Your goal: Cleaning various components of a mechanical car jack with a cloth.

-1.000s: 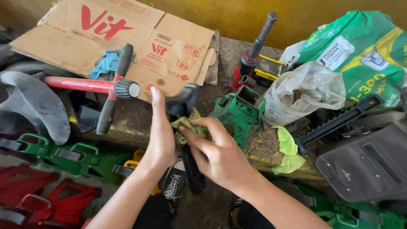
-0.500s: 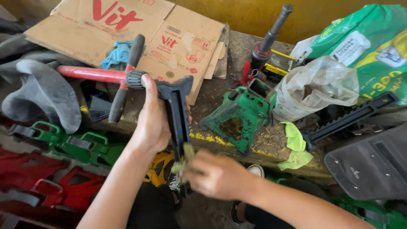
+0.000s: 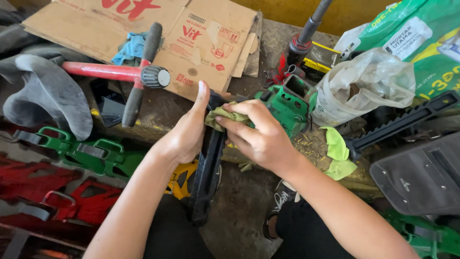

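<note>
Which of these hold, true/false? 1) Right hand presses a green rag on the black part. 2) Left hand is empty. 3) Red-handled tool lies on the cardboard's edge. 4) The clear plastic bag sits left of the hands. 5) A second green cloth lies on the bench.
1) True: the right hand presses the green rag against the long black part.
2) False: the left hand grips that black part.
3) True: the red-handled tool rests by the cardboard.
4) False: the clear plastic bag sits to the right.
5) True: a brighter green cloth lies on the bench.
</note>
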